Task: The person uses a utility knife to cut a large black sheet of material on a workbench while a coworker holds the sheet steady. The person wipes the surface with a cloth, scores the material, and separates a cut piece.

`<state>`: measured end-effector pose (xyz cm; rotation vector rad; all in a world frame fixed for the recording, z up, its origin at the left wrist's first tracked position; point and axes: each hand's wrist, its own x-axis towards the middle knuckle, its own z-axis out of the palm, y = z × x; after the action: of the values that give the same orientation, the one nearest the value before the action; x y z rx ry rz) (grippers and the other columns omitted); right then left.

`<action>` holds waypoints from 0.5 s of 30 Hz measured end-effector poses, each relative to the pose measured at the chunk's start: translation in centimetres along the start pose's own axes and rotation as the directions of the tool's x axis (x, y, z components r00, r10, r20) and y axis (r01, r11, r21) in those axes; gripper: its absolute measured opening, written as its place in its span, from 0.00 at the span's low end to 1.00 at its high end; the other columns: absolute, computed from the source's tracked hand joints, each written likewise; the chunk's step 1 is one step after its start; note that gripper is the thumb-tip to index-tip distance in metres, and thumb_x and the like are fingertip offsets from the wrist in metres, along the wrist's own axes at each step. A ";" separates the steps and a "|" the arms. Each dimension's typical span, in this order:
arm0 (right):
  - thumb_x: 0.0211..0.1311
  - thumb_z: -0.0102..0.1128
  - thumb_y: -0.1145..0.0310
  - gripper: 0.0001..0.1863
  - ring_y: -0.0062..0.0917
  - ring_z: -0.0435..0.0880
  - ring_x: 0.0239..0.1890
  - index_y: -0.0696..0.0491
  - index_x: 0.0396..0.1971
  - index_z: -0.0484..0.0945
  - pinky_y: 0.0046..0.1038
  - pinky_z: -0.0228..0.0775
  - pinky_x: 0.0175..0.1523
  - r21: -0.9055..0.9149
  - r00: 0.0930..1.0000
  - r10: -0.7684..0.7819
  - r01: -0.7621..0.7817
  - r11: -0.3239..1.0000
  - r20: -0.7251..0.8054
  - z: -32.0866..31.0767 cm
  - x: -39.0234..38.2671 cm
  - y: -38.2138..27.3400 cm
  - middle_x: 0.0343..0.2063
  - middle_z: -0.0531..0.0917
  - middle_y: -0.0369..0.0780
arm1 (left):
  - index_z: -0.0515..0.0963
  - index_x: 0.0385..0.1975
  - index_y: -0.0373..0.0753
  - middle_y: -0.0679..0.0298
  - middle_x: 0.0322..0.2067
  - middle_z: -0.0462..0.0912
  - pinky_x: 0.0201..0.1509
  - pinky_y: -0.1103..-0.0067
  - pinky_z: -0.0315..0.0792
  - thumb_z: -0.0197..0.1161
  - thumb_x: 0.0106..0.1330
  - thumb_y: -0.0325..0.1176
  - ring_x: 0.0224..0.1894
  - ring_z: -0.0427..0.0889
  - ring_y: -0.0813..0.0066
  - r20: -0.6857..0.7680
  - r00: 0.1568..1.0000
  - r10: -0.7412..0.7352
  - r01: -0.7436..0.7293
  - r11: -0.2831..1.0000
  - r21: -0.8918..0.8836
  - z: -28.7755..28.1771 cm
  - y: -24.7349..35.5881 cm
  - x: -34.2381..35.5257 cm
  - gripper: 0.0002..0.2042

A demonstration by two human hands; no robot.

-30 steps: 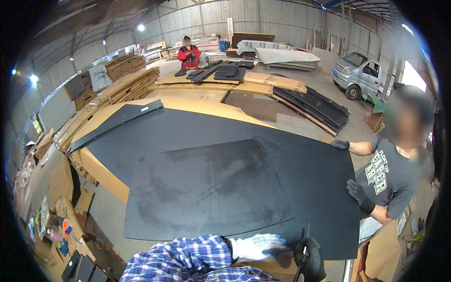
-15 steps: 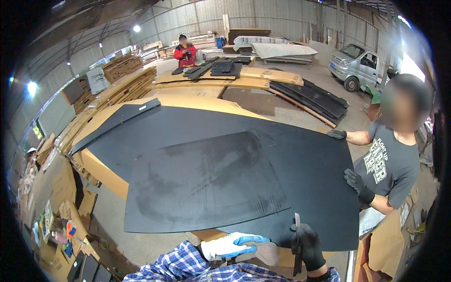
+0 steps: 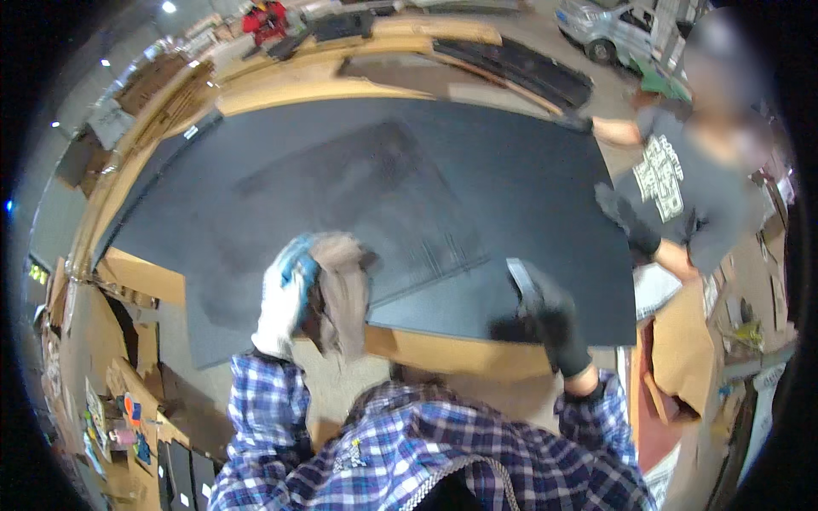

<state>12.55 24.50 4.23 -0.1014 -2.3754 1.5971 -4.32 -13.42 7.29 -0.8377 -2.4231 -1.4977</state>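
A large black panel [image 3: 537,196] lies flat before me, with a smudged, duller dark area [image 3: 341,192] across its middle that looks like a smaller sheet on top. My left hand [image 3: 285,298], in a white and blue glove, grips a grey-brown cloth [image 3: 343,294] over the near edge. The cloth hangs down past that edge. In a black glove, my right hand [image 3: 552,319] is closed around a knife-like tool [image 3: 517,277] with a pale flat blade, above the panel's near right part. Motion blurs both hands, and the tool's handle is mostly hidden.
At the right, a co-worker's gloved hands [image 3: 626,221] rest by the panel's right edge. Cardboard [image 3: 460,349] shows beneath the panel. Stacked dark boards [image 3: 520,72] lie beyond it, a person in red [image 3: 264,21] is far back, and a silver van [image 3: 609,30] stands far right.
My left hand has swung left and forward, raising the cloth over the panel's near edge. My right hand still holds the tool, its blade now tilted leftward. The view has tipped further down.
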 end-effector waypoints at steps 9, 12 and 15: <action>0.70 0.55 0.62 0.22 0.27 0.80 0.29 0.48 0.62 0.74 0.28 0.74 0.42 -0.233 0.963 0.132 -0.076 0.970 0.234 1.3 8.3 0.8 0.49 0.83 0.50 | 0.68 0.64 0.37 0.51 0.62 0.72 0.74 0.61 0.53 0.63 0.66 0.46 0.68 0.66 0.55 -0.116 0.978 -0.174 0.208 0.778 0.593 1.2 -4.1 -0.3 0.30; 0.69 0.56 0.63 0.20 0.34 0.82 0.31 0.45 0.60 0.76 0.30 0.74 0.43 -0.274 0.964 0.012 0.063 0.960 0.265 1.9 9.9 1.4 0.50 0.83 0.48 | 0.69 0.64 0.37 0.52 0.62 0.72 0.74 0.63 0.53 0.63 0.65 0.46 0.67 0.66 0.55 -0.125 0.976 -0.178 0.217 0.796 0.564 1.0 -3.6 -0.2 0.30; 0.69 0.55 0.63 0.20 0.43 0.84 0.38 0.41 0.60 0.77 0.35 0.74 0.46 -0.400 0.939 0.124 0.015 0.916 0.320 1.8 10.4 2.4 0.51 0.82 0.47 | 0.68 0.64 0.38 0.52 0.62 0.72 0.74 0.63 0.54 0.64 0.65 0.46 0.67 0.67 0.55 -0.121 0.976 -0.180 0.217 0.796 0.565 0.9 -3.7 -0.2 0.30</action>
<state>1.83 26.02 3.37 0.0318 -2.9679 1.2039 -6.00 -13.92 3.91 -0.4042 -2.7423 -0.7184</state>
